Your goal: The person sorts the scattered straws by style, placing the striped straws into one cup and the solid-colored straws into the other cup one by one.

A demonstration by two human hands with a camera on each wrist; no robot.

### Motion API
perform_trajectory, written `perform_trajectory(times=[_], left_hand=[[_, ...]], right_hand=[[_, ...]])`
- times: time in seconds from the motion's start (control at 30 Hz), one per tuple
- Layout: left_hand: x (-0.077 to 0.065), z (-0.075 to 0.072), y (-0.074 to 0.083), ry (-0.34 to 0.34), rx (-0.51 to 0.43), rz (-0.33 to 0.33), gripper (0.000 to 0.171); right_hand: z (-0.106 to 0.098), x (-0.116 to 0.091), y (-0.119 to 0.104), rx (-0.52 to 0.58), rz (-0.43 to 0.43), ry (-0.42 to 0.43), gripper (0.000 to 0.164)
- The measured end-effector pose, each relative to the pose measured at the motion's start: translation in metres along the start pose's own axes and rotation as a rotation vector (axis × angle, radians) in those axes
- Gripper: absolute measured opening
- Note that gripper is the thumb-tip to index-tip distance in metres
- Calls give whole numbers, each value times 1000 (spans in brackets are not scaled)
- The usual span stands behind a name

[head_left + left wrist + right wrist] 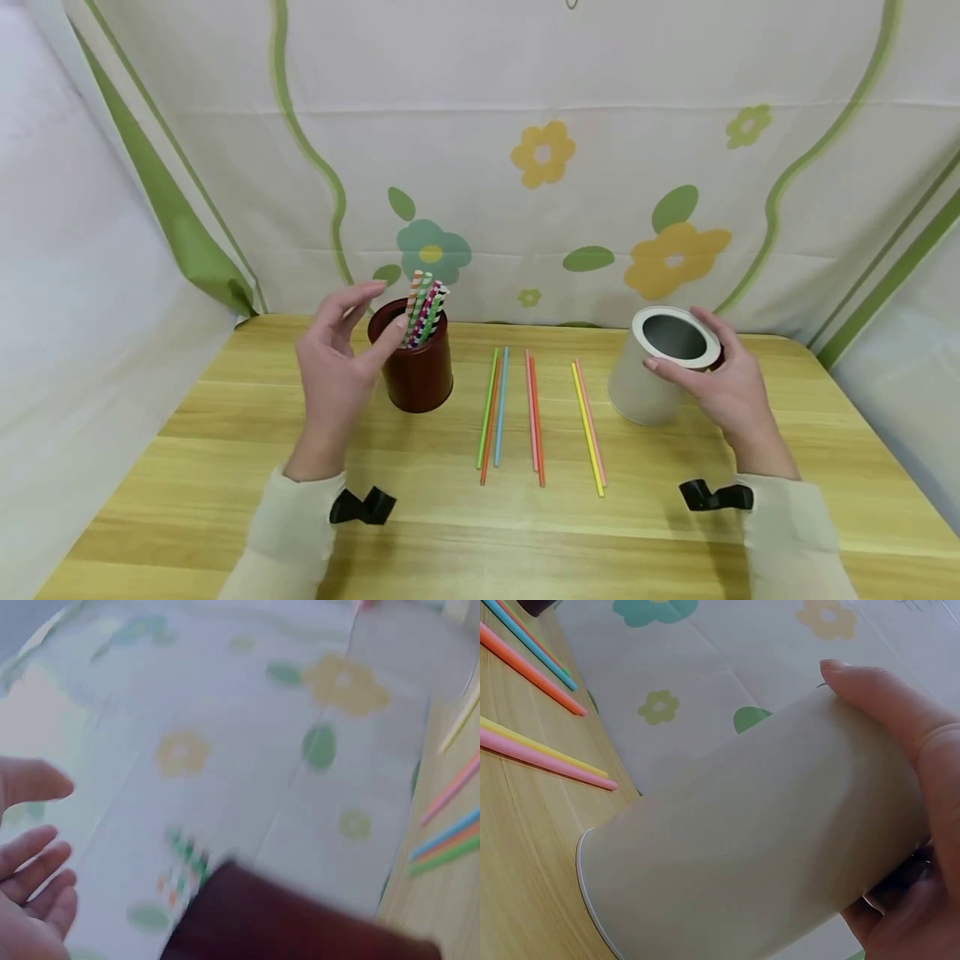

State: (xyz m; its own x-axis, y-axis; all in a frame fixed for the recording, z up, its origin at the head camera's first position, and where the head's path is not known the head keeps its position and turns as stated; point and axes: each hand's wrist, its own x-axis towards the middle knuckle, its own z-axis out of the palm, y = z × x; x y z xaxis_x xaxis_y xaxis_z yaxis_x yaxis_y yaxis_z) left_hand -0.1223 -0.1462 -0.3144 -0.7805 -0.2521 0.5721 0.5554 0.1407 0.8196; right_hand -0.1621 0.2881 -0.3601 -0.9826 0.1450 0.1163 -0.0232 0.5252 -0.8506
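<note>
My left hand (335,367) is beside a dark red canister (420,379), thumb and fingers spread near its rim and holding nothing. Several patterned paper straws (426,312) stand in that canister, leaning right. In the left wrist view the left hand (34,862) shows apart from the blurred canister (292,922). On the right, my right hand (731,379) grips a white canister (637,387) near its rim, thumb in front and fingers behind. The white canister's open top shows a grey inside. A small dark piece (900,879) shows between the right fingers and the canister wall.
Plain straws lie on the wooden table (420,533) between the canisters: a green, orange and blue group (491,417), a pink and red pair (535,417), and a yellow and pink pair (591,429). A flowered cloth (465,150) hangs behind the table.
</note>
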Motion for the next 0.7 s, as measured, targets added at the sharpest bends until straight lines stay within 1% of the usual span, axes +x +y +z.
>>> perform_trajectory(times=[0.07,0.1,0.13,0.2,0.3,0.4,0.47,0.53,0.57,0.7], left_hand=[[-6,14,7,-46,-46,71,36],[-9,22,10,-84,-42,81,35],[-13,29,12,-125,-24,75,34],[-21,44,11,-213,23,26,32],[-35,63,1,-316,143,-78,31],[-49,76,-13,-398,219,-196,35],[-57,82,-23,-439,276,-265,39],[-63,87,-32,-454,326,-322,42],[-65,89,-37,-447,347,-349,44],[-68,97,-52,-388,407,-431,49]], right_hand=[[0,1,0,2,-3,3,103],[0,1,0,6,-6,6,103],[0,1,1,13,-7,8,103],[0,1,2,29,-13,17,103],[1,1,4,39,-15,25,102],[2,0,5,35,-14,29,102],[3,0,5,31,-18,26,101],[3,0,5,33,-19,22,101],[4,0,5,34,-19,21,101],[4,-1,5,35,-17,21,102]])
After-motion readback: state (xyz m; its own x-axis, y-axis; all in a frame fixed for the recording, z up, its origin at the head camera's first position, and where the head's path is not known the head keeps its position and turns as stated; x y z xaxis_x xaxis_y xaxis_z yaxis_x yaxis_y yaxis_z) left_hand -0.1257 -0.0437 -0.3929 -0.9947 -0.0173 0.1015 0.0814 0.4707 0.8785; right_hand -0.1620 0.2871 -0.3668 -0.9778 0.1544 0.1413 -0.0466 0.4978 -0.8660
